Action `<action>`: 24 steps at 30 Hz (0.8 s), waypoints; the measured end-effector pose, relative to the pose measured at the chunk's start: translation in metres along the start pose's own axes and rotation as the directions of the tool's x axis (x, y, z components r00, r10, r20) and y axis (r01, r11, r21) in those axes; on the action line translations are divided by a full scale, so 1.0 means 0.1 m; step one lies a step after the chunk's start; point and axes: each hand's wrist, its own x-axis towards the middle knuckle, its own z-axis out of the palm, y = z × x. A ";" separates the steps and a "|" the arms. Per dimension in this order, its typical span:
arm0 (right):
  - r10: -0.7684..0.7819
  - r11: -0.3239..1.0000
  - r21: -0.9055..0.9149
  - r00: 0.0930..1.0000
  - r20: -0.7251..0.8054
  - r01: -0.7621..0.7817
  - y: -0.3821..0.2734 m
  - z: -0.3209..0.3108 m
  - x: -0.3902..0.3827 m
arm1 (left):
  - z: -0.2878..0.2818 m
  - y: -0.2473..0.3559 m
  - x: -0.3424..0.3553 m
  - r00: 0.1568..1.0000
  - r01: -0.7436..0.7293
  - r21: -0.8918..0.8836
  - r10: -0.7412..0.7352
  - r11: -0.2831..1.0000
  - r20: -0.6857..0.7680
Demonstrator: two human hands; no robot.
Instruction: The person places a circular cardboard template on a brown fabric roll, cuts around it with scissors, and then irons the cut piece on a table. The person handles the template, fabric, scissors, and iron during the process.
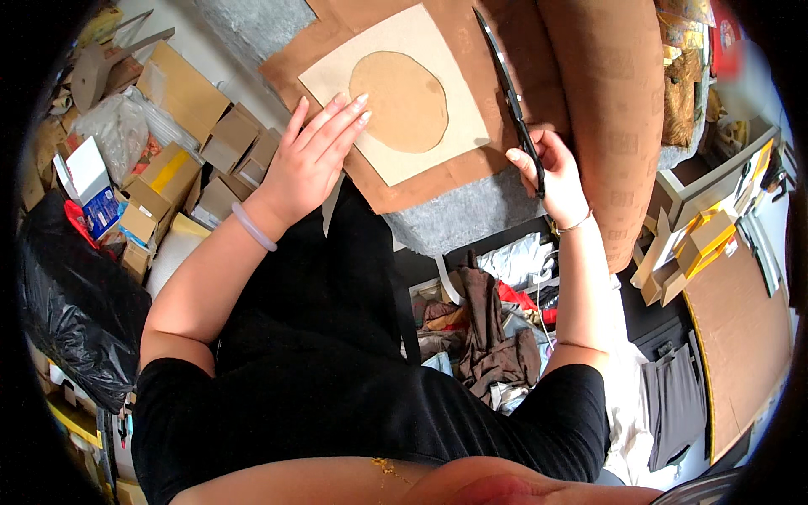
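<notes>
A tan oval template, apparently card, lies on a square cream piece of fabric or felt. Both rest on brown fabric with a roughly cut edge. My left hand lies flat, its fingers stretched out and their tips on the left edge of the oval and the cream piece. In my right hand is a pair of long black scissors, gripped by the handles. The blades point away from me, just right of the cream square, and seem closed or nearly so.
A thick brown fabric roll stretches along the right of the work surface, over grey fleecy material. Below sits an open heap of cloth scraps. Cardboard boxes and a black plastic bag crowd the left; yellow-edged cartons stand right.
</notes>
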 end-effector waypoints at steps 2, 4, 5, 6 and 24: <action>-0.018 1.000 0.005 1.000 0.006 0.018 0.00 0.01 0.00 | 0.02 -0.01 -0.02 1.000 0.010 0.007 -0.010 1.000 0.011; -0.033 0.999 0.015 0.999 0.017 0.033 -0.05 0.04 0.00 | 0.02 -0.02 -0.01 1.000 0.008 0.003 -0.008 1.000 0.011; -0.052 0.998 0.030 0.999 0.012 0.052 -0.09 0.06 0.01 | 0.02 -0.02 -0.01 1.000 0.004 0.001 -0.004 1.000 0.012; -0.059 0.998 0.036 0.998 0.026 0.058 -0.11 0.07 0.04 | 0.02 -0.03 -0.01 1.000 0.003 0.006 -0.003 1.000 0.016; -0.070 0.997 0.012 0.997 0.041 0.070 -0.36 0.16 0.22 | -0.06 -0.02 0.02 0.999 0.014 -0.046 -0.012 0.999 0.053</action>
